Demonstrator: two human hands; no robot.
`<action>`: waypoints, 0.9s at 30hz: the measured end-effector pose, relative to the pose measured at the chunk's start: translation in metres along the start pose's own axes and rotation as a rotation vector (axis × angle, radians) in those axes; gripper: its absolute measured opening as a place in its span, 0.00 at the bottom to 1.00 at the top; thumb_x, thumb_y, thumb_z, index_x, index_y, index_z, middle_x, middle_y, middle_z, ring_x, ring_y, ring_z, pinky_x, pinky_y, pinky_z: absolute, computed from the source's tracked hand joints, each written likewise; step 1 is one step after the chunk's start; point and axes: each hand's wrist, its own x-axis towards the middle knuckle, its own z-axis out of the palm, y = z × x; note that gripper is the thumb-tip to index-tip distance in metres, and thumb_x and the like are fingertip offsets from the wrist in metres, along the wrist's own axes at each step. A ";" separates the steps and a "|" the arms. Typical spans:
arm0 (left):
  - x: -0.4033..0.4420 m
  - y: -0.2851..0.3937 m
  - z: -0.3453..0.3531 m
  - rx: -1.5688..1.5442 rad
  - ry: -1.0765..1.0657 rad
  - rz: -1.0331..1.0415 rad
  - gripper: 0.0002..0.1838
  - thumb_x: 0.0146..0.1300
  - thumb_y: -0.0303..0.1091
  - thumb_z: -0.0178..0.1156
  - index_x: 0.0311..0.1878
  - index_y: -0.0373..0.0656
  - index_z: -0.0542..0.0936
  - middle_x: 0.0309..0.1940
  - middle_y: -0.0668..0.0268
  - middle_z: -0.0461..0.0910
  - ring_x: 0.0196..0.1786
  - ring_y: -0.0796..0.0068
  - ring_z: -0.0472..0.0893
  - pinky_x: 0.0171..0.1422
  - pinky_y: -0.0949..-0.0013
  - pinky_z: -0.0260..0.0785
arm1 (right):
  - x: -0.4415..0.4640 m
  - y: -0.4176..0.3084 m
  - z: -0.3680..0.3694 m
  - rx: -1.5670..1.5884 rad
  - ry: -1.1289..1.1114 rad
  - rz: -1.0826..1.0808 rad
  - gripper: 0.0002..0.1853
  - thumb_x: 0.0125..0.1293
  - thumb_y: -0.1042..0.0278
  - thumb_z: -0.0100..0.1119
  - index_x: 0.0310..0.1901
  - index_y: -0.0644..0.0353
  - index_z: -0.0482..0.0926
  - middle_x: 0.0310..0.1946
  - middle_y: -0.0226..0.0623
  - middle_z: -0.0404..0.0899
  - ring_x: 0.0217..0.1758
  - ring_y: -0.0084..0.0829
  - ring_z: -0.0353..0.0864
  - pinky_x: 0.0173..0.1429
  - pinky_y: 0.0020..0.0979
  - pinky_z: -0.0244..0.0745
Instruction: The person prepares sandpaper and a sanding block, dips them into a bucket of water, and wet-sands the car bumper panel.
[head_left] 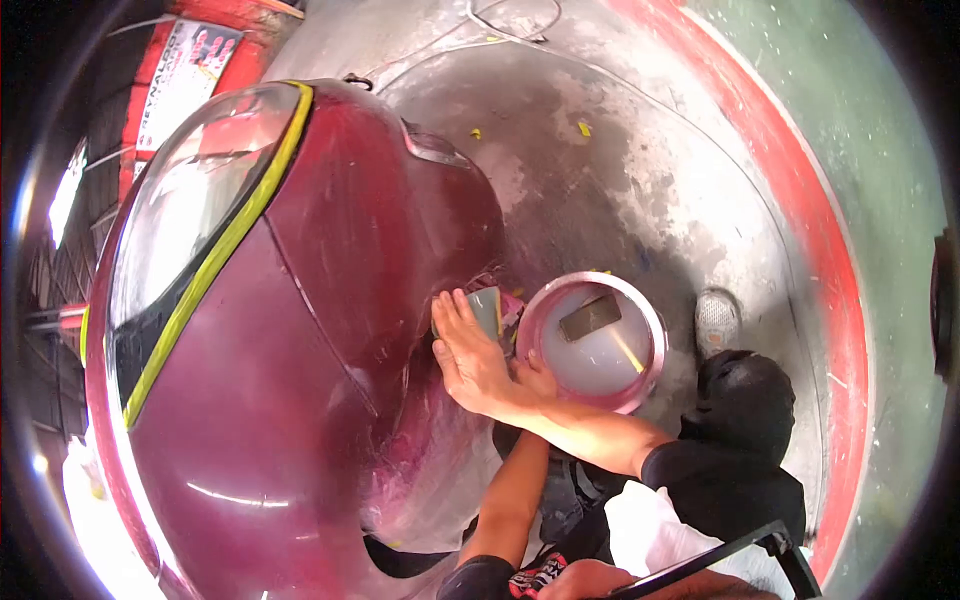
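My right hand (468,358) lies flat with its fingers straight on a grey-green sheet that looks like sandpaper (486,312), pressing it to the lower side of a dark red car body (340,220). Parts of the sheet show on both sides of the fingers. My left hand (537,376) is beside the pink bucket (659,340), close to its outer wall. My right forearm crosses over it, so most of its fingers are hidden. Inside the bucket, a dark rectangular piece (590,318) and a thin yellowish stick (628,348) lie in cloudy liquid.
Yellow-green tape (225,245) edges the car's window (190,190). Pinkish plastic sheeting (415,455) hangs low by the car. A cable (600,68) runs across the stained concrete floor (640,150). A shoe (717,320) stands right of the bucket. A red stripe (820,230) curves along the right.
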 end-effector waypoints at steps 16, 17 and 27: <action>0.003 -0.015 0.032 -0.187 0.081 0.069 0.28 0.73 0.53 0.49 0.51 0.30 0.73 0.41 0.32 0.79 0.47 0.27 0.78 0.51 0.36 0.69 | 0.040 0.050 0.014 0.219 0.080 0.100 0.28 0.79 0.61 0.41 0.75 0.66 0.58 0.78 0.53 0.53 0.82 0.48 0.50 0.81 0.39 0.50; 0.003 -0.014 0.032 -0.247 0.072 0.072 0.28 0.73 0.53 0.49 0.51 0.30 0.73 0.41 0.32 0.79 0.46 0.27 0.78 0.51 0.36 0.69 | 0.040 0.047 0.011 0.198 0.081 0.157 0.27 0.80 0.61 0.39 0.75 0.64 0.58 0.78 0.50 0.53 0.82 0.43 0.51 0.80 0.37 0.53; 0.000 -0.007 0.023 -0.178 0.057 -0.058 0.24 0.73 0.49 0.52 0.50 0.32 0.71 0.42 0.32 0.79 0.47 0.28 0.79 0.51 0.37 0.69 | 0.009 0.153 -0.116 -0.724 -1.032 0.497 0.16 0.62 0.63 0.53 0.42 0.62 0.87 0.44 0.56 0.85 0.51 0.47 0.86 0.53 0.43 0.81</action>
